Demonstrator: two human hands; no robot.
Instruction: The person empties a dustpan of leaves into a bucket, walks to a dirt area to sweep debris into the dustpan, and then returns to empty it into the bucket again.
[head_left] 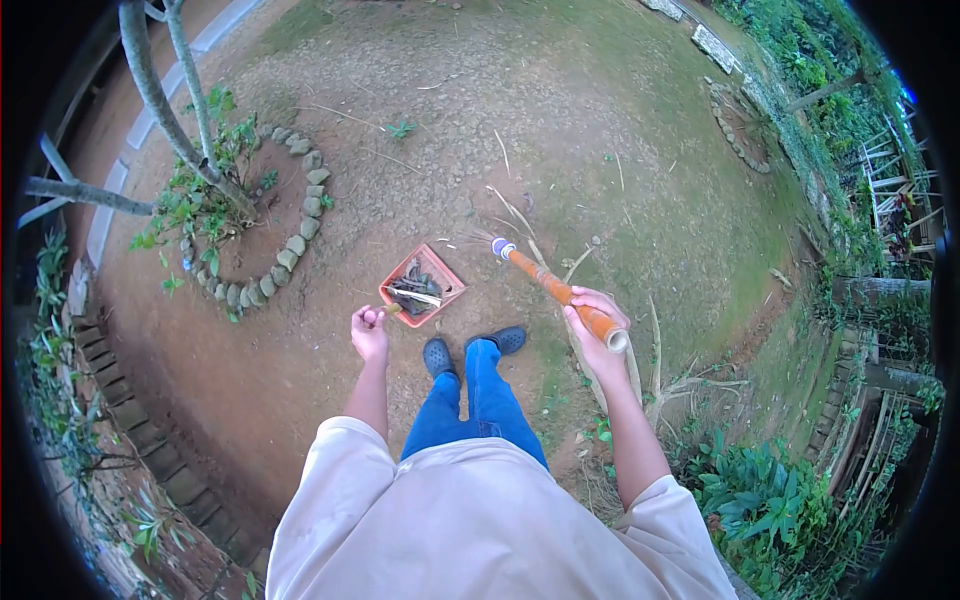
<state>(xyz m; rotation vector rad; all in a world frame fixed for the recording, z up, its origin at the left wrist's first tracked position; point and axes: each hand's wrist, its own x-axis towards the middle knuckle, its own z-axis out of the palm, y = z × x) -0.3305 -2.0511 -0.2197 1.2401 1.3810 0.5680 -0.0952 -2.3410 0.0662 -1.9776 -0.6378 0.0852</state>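
My right hand (597, 318) is closed around the orange-brown handle of a stick broom (540, 275). The handle's hollow pale end points back toward me. Purple and white binding sits at the far end, where thin bristles fan out just above the soil. My left hand (370, 330) has its fingers curled around the end of a short yellowish handle on an orange dustpan (458, 287). Dark dry leaves and a pale strip of debris (415, 296) lie inside the pan. It is in front of my feet, left of the broom.
Dry branches (655, 350) lie on the ground at my right. A ring of stones (290, 258) surrounds a small tree (165, 110) on the left. Brick edging (130, 415) runs along the lower left. Leafy plants (770, 500) grow at lower right.
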